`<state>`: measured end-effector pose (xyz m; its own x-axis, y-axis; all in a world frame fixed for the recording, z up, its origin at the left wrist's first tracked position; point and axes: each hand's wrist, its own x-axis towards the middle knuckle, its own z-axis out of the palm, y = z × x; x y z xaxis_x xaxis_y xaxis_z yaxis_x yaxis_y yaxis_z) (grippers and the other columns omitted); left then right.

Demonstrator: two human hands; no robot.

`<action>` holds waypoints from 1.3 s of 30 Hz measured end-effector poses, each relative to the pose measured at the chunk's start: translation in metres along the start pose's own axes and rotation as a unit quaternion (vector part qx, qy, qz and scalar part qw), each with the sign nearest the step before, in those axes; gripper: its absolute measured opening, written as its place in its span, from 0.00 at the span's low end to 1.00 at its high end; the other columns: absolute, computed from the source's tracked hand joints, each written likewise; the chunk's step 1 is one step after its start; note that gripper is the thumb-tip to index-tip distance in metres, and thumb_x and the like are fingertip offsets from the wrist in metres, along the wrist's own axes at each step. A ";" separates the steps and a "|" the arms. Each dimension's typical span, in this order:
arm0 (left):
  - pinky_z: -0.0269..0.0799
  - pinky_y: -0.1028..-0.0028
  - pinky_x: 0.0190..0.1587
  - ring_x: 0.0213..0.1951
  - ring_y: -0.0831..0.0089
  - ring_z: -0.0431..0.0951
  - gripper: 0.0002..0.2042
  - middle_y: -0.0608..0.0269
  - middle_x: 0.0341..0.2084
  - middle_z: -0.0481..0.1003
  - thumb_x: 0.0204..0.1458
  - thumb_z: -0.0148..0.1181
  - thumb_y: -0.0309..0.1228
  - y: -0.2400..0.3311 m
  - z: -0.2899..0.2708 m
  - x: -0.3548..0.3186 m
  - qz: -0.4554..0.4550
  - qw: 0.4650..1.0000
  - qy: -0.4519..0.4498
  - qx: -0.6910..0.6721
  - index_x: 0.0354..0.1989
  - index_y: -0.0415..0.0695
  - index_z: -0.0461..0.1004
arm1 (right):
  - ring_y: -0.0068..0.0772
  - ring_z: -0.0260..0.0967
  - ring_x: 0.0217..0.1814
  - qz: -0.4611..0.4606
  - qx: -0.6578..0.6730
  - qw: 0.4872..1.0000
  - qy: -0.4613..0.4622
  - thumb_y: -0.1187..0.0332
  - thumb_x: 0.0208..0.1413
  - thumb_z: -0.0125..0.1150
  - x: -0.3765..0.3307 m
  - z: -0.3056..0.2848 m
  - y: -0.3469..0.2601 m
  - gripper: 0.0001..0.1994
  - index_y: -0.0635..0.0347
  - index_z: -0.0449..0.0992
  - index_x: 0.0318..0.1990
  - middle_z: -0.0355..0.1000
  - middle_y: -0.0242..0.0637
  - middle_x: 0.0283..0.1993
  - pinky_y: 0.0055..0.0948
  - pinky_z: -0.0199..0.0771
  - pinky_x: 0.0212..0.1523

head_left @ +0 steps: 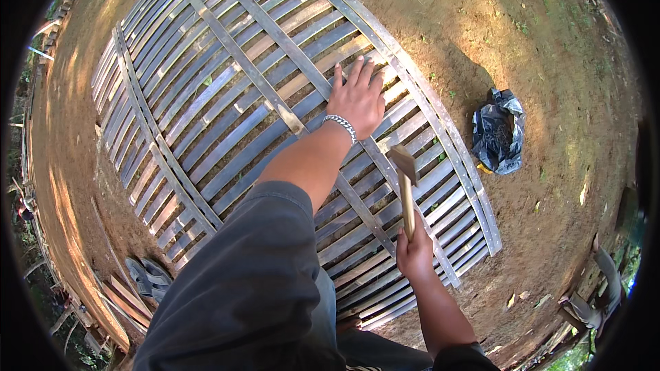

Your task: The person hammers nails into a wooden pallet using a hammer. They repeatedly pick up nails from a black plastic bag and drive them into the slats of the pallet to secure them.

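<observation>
My left hand (357, 98) lies flat on a large slatted panel (254, 120), fingers spread over the slats near its right side. A chain bracelet (339, 124) circles that wrist. The panel lies on the ground, made of many thin grey-brown strips crossed by several long battens. In my right hand (415, 253) is a hammer (407, 196), gripped by its light wooden handle, the metal head up and pointing away from me. The hammer hangs over the panel's right part, close to a batten. Whether its head touches the slats I cannot tell.
An open black plastic bag (499, 132) sits on the bare soil (550, 213) right of the panel; its contents are too dark to make out. A pair of sandals (149, 277) and some wooden strips (125, 300) lie at the lower left. My legs are over the panel's near edge.
</observation>
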<state>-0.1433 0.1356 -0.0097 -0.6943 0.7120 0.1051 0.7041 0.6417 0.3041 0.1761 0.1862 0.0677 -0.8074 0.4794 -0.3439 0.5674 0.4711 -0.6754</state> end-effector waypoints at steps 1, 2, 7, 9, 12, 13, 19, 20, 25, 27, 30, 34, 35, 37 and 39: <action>0.43 0.39 0.76 0.76 0.54 0.53 0.25 0.49 0.72 0.61 0.64 0.48 0.39 0.000 -0.001 0.005 0.003 1.000 0.006 0.005 0.68 0.44 0.68 | 0.55 0.82 0.40 -0.022 0.026 0.999 0.038 0.76 0.64 0.58 -0.001 -0.005 -0.003 0.23 0.65 0.67 0.67 0.78 0.56 0.40 0.44 0.80 0.40; 0.43 0.39 0.76 0.76 0.54 0.53 0.25 0.49 0.72 0.61 0.64 0.48 0.39 0.001 -0.001 0.003 0.005 1.000 0.004 0.007 0.68 0.44 0.68 | 0.52 0.81 0.38 -0.037 0.052 0.995 0.071 0.76 0.64 0.59 -0.008 -0.010 -0.010 0.23 0.66 0.67 0.66 0.78 0.55 0.39 0.42 0.79 0.39; 0.43 0.39 0.76 0.77 0.54 0.53 0.24 0.49 0.72 0.61 0.64 0.49 0.38 -0.001 -0.001 -0.006 0.005 1.000 0.002 0.000 0.67 0.44 0.69 | 0.23 0.67 0.27 -0.208 0.292 0.914 0.191 0.80 0.65 0.54 -0.001 -0.003 -0.027 0.19 0.73 0.67 0.62 0.74 0.37 0.34 0.23 0.66 0.29; 0.43 0.39 0.76 0.77 0.54 0.53 0.24 0.49 0.71 0.61 0.64 0.49 0.39 0.004 -0.001 -0.001 0.010 1.000 0.000 -0.002 0.67 0.44 0.69 | 0.36 0.76 0.29 -0.176 0.091 0.971 0.131 0.79 0.64 0.55 -0.006 0.011 0.007 0.24 0.69 0.64 0.67 0.77 0.44 0.35 0.32 0.75 0.30; 0.43 0.39 0.76 0.77 0.54 0.53 0.24 0.49 0.71 0.62 0.64 0.48 0.39 0.002 0.001 -0.001 0.010 1.000 0.003 -0.002 0.67 0.43 0.69 | 0.46 0.82 0.34 -0.028 -0.027 0.999 -0.003 0.76 0.65 0.57 -0.003 0.010 0.005 0.25 0.67 0.64 0.69 0.79 0.51 0.37 0.40 0.80 0.34; 0.43 0.39 0.76 0.77 0.54 0.53 0.24 0.49 0.71 0.62 0.64 0.48 0.39 0.003 0.002 0.000 0.011 1.000 0.001 -0.002 0.67 0.44 0.69 | 0.44 0.82 0.33 -0.038 0.017 0.999 0.031 0.76 0.65 0.57 -0.007 0.010 0.002 0.24 0.68 0.64 0.68 0.79 0.50 0.36 0.39 0.80 0.33; 0.44 0.40 0.76 0.76 0.54 0.53 0.23 0.49 0.71 0.62 0.65 0.48 0.39 -0.002 0.001 -0.007 0.004 1.000 0.004 -0.002 0.66 0.43 0.70 | 0.21 0.66 0.27 -0.116 0.261 0.944 0.163 0.76 0.67 0.56 -0.006 -0.020 -0.029 0.06 0.69 0.71 0.47 0.70 0.33 0.28 0.22 0.66 0.29; 0.44 0.40 0.76 0.76 0.54 0.53 0.23 0.50 0.71 0.62 0.65 0.48 0.39 -0.001 0.000 -0.005 0.004 1.000 0.001 -0.004 0.65 0.43 0.70 | 0.21 0.65 0.26 -0.110 0.276 0.938 0.177 0.75 0.67 0.56 -0.006 -0.024 -0.034 0.05 0.68 0.70 0.44 0.70 0.32 0.28 0.22 0.64 0.28; 0.44 0.40 0.76 0.77 0.55 0.52 0.23 0.51 0.71 0.62 0.65 0.48 0.38 0.005 -0.002 0.001 0.004 1.000 -0.006 -0.006 0.65 0.42 0.71 | 0.18 0.64 0.24 0.004 0.326 0.917 0.229 0.69 0.72 0.54 -0.007 -0.029 0.003 0.07 0.63 0.66 0.44 0.67 0.29 0.26 0.20 0.64 0.24; 0.44 0.41 0.76 0.77 0.55 0.52 0.23 0.51 0.72 0.61 0.65 0.48 0.38 0.004 -0.003 0.001 -0.005 0.999 -0.033 0.004 0.65 0.42 0.70 | 0.20 0.65 0.22 0.085 0.332 0.898 0.277 0.70 0.71 0.54 0.002 -0.020 0.029 0.09 0.62 0.62 0.50 0.68 0.31 0.26 0.21 0.68 0.23; 0.43 0.41 0.77 0.77 0.55 0.53 0.23 0.51 0.72 0.61 0.64 0.48 0.37 0.004 0.000 0.000 0.002 1.000 -0.017 0.009 0.65 0.42 0.71 | 0.24 0.67 0.21 0.179 0.394 0.850 0.300 0.74 0.69 0.54 0.011 -0.016 0.055 0.12 0.61 0.59 0.54 0.67 0.33 0.26 0.26 0.71 0.21; 0.42 0.42 0.77 0.77 0.55 0.53 0.22 0.52 0.72 0.61 0.63 0.50 0.36 0.006 0.000 0.001 0.000 1.000 -0.021 0.020 0.65 0.42 0.71 | 0.27 0.68 0.22 0.193 0.453 0.794 0.356 0.75 0.69 0.54 0.013 0.003 0.080 0.13 0.60 0.58 0.55 0.68 0.37 0.30 0.31 0.76 0.23; 0.41 0.42 0.77 0.77 0.55 0.53 0.22 0.52 0.72 0.61 0.63 0.51 0.35 0.006 0.001 -0.001 0.007 1.000 -0.009 0.022 0.65 0.42 0.71 | 0.27 0.68 0.22 0.195 0.456 0.786 0.369 0.75 0.69 0.54 0.015 0.005 0.078 0.13 0.60 0.58 0.55 0.68 0.37 0.30 0.31 0.76 0.23; 0.40 0.41 0.77 0.77 0.56 0.52 0.24 0.53 0.73 0.60 0.63 0.51 0.36 0.006 0.001 0.001 0.006 0.998 -0.037 0.047 0.67 0.43 0.70 | 0.27 0.68 0.22 0.208 0.452 0.779 0.382 0.75 0.69 0.54 0.016 0.006 0.074 0.14 0.61 0.58 0.55 0.68 0.36 0.30 0.32 0.77 0.24; 0.43 0.39 0.76 0.72 0.57 0.61 0.22 0.54 0.66 0.67 0.62 0.55 0.37 0.007 0.004 0.001 0.052 0.995 0.044 0.079 0.63 0.45 0.73 | 0.27 0.68 0.22 0.203 0.451 0.786 0.371 0.75 0.69 0.54 0.018 0.004 0.071 0.14 0.62 0.58 0.56 0.67 0.36 0.30 0.32 0.77 0.23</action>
<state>-0.1386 0.1423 -0.0115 -0.6226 0.7531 0.2129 0.7821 0.6081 0.1359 0.2011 0.2252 0.0106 -0.0840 0.9122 -0.4010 0.1379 -0.3879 -0.9113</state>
